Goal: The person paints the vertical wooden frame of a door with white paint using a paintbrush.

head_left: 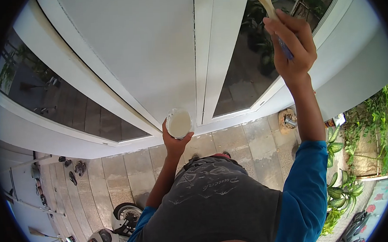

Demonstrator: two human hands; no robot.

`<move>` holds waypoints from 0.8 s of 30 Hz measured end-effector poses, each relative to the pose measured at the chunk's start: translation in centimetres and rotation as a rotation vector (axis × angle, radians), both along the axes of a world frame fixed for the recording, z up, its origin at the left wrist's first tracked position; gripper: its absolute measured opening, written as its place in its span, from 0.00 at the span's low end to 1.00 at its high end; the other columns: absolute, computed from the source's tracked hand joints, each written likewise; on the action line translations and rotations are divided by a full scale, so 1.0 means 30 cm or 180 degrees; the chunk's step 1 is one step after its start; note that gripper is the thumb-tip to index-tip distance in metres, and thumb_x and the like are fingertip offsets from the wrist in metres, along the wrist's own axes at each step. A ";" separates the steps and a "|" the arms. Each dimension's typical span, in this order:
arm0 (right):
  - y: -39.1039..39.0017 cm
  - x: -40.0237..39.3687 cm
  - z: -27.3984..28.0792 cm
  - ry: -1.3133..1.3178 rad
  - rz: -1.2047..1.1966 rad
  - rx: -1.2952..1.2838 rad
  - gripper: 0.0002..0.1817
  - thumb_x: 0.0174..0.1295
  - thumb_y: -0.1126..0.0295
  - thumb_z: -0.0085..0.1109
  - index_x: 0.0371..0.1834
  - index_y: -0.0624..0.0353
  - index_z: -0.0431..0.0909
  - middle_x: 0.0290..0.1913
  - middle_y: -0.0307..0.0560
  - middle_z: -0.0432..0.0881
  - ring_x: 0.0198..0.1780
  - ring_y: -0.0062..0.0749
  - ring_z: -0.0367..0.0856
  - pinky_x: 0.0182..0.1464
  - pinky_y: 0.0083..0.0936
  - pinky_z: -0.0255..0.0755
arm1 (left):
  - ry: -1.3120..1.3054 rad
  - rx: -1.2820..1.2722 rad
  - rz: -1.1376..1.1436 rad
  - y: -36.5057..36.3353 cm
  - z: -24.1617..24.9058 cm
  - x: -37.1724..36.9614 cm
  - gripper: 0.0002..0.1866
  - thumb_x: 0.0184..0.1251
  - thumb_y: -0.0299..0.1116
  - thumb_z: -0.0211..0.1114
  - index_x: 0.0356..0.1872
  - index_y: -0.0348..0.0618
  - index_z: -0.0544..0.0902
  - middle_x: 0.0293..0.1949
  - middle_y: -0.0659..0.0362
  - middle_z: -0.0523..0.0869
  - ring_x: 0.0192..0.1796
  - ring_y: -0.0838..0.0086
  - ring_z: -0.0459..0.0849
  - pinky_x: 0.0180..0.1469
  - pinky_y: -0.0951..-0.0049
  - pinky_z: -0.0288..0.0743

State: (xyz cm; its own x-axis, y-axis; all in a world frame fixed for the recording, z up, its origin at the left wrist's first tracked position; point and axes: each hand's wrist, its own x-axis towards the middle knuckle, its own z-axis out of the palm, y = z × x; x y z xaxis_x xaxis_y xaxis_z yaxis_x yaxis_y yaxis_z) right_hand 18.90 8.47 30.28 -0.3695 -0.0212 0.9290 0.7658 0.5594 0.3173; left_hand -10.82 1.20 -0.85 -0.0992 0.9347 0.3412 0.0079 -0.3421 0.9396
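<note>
You stood close against a pair of white-painted doors with dark glass panes [244, 70], looking down along them to a floor of pale stone tiles [248, 149]. Your right hand [292, 50] was raised high against the right-hand door, fingers wrapped tight around the blue handle of a flat paintbrush [271, 12], whose cream-loaded bristles pointed up towards the top of the white frame. Your left hand [174, 141] was held lower, near the foot of the centre stile, closed around the underside of a small round tub of cream-white paint [178, 123], its open mouth tilted towards you. The glass reflected potted plants and patterned paving. Green leafy plants [340, 192] grew to your right beside a wall, and a white scooter [114, 234] stood on the tiles at lower left, with a few dark shoes [76, 169] lying beyond it.
</note>
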 end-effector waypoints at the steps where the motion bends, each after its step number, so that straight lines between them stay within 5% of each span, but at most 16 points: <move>1: 0.010 0.006 -0.014 0.0004 -0.0018 -0.0016 0.22 0.41 0.85 0.68 0.43 0.55 0.87 0.42 0.49 0.83 0.31 0.34 0.78 0.30 0.26 0.74 | 0.0016 -0.0005 -0.0005 -0.001 -0.005 0.000 0.49 0.42 0.27 0.82 0.68 0.36 0.62 0.56 0.51 0.79 0.58 0.65 0.80 0.60 0.64 0.75; 5: 0.053 0.029 -0.277 -0.0697 -0.0213 -0.0340 0.21 0.39 0.77 0.63 0.42 0.57 0.86 0.46 0.52 0.83 0.31 0.34 0.77 0.30 0.26 0.73 | 0.0024 0.0065 -0.0030 -0.001 -0.012 -0.005 0.49 0.42 0.27 0.82 0.68 0.36 0.62 0.56 0.51 0.79 0.58 0.65 0.80 0.60 0.64 0.76; 11: -0.059 0.037 -0.771 -0.0969 0.0090 -0.2286 0.17 0.46 0.76 0.64 0.42 0.53 0.82 0.43 0.43 0.80 0.38 0.35 0.77 0.35 0.31 0.77 | -0.0062 -0.0028 0.0020 -0.013 -0.032 -0.007 0.49 0.42 0.27 0.82 0.68 0.35 0.62 0.56 0.51 0.79 0.58 0.64 0.80 0.61 0.64 0.75; 16: -0.004 0.038 -0.564 -0.0500 0.0236 -0.2473 0.19 0.40 0.83 0.67 0.38 0.53 0.82 0.39 0.39 0.79 0.39 0.38 0.80 0.36 0.32 0.77 | -0.0183 0.0069 -0.0019 -0.002 -0.015 0.009 0.49 0.43 0.27 0.82 0.67 0.35 0.62 0.56 0.51 0.79 0.58 0.65 0.81 0.61 0.64 0.75; 20: -0.021 0.019 -0.227 -0.0265 0.0124 -0.1552 0.21 0.38 0.84 0.66 0.40 0.55 0.85 0.41 0.46 0.81 0.34 0.38 0.79 0.32 0.32 0.75 | -0.0031 0.0065 -0.0068 0.010 -0.008 0.022 0.49 0.42 0.28 0.83 0.67 0.36 0.62 0.56 0.51 0.79 0.58 0.65 0.81 0.60 0.64 0.75; 24: -0.021 0.011 -0.208 -0.0299 0.0020 -0.0696 0.24 0.37 0.84 0.65 0.44 0.60 0.85 0.42 0.53 0.81 0.31 0.37 0.78 0.28 0.31 0.73 | -0.0126 -0.0107 -0.0047 -0.003 -0.006 0.038 0.50 0.41 0.30 0.83 0.67 0.36 0.62 0.56 0.51 0.79 0.58 0.65 0.80 0.60 0.64 0.75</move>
State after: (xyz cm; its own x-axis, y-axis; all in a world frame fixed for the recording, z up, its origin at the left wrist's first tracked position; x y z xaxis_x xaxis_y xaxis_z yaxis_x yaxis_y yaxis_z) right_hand 19.23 7.83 24.04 -0.4551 0.1741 0.8733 0.7348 0.6274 0.2578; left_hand -9.66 1.11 -1.03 -0.0981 0.9471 0.3057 -0.0343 -0.3102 0.9501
